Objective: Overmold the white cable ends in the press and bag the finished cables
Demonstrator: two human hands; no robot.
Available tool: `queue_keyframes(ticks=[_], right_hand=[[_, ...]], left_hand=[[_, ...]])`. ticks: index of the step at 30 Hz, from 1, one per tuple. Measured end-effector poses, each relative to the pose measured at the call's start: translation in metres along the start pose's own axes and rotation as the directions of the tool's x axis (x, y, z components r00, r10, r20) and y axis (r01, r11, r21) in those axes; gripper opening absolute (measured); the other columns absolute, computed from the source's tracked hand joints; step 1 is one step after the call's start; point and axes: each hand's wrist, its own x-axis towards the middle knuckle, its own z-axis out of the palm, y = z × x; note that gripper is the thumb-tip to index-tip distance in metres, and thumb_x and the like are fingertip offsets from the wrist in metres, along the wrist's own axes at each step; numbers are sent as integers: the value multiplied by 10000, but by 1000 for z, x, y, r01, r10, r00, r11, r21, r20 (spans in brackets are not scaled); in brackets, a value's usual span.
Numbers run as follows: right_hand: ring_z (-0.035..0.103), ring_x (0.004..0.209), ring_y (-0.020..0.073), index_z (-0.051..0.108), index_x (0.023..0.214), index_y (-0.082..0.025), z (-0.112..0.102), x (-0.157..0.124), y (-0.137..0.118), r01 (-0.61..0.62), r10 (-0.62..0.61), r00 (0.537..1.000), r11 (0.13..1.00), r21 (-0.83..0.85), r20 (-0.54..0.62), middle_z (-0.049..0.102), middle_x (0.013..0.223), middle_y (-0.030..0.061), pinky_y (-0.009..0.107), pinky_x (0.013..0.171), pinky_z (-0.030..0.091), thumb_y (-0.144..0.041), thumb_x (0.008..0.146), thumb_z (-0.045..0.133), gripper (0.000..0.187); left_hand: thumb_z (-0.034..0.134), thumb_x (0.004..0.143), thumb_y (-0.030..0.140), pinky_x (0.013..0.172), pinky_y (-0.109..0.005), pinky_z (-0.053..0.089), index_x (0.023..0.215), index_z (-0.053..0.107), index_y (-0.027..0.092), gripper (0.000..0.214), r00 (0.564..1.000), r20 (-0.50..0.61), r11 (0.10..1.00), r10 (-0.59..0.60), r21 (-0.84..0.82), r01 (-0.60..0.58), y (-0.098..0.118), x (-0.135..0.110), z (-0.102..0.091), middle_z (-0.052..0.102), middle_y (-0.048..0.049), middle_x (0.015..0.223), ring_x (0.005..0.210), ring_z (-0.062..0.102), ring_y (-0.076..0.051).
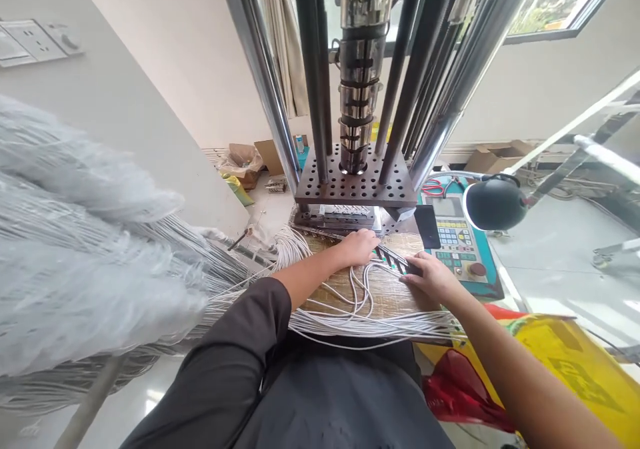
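A long, narrow slotted metal strip point(391, 257) with small green parts lies slanted in front of the press. My right hand point(425, 277) is closed around its near right end, thumb on one side and fingers on the other. My left hand point(361, 245) is curled over the strip farther along, close to the press opening; its fingertips are hidden. White cables point(369, 295) loop from near the strip across the brown work surface point(387, 302). Beneath the drilled press plate point(357, 177) sits a metal fixture point(350, 217) holding a row of small pieces.
Bundles of white cables in clear plastic point(90, 249) hang at the left. Steel posts point(450, 112) flank the press. To the right are a control panel point(453, 235), a black lamp head point(495, 202) and a yellow bag point(565, 362). More cables point(350, 323) run along the front edge.
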Motion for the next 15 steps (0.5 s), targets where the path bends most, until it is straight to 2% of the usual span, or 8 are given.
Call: queue_keyframes(ticks=[4, 7, 10, 15], right_hand=[[643, 929, 249, 740, 1112, -250, -11, -6, 7, -5, 5, 1000, 997, 72, -3, 647, 998, 72, 359, 852, 527, -488, 830, 669, 376], [657, 901, 248, 728, 1175, -246, -24, 7, 9, 37, -34, 999, 992, 120, -20, 657, 984, 76, 357, 836, 538, -489, 817, 688, 434], [672, 925, 265, 739, 1165, -239, -30, 45, 2, 83, -73, 995, 986, 146, -70, 691, 991, 83, 363, 847, 542, -472, 782, 735, 448], [675, 963, 280, 737, 1147, -227, -28, 129, -26, -6, 38, 991, 971, 238, -130, 744, 1046, 82, 390, 873, 547, -441, 774, 759, 430]], left_hand=[[749, 751, 193, 1080, -392, 367, 977, 708, 217, 231, 1000, 12, 999, -5, -48, 6, 5, -3, -7, 618, -114, 1067, 1124, 508, -304], [740, 786, 243, 1107, -418, 355, 1044, 716, 202, 262, 998, -63, 999, -7, -47, 4, 9, -10, -22, 636, -134, 1116, 1162, 508, -322], [713, 819, 258, 1142, -429, 336, 1125, 703, 190, 313, 980, -195, 998, -51, -30, 46, -2, -15, -44, 637, -138, 1212, 1219, 510, -327], [748, 796, 259, 1096, -410, 405, 1181, 678, 219, 393, 901, -363, 971, -238, -79, 224, -49, -16, -77, 662, -108, 1222, 1221, 554, -319]])
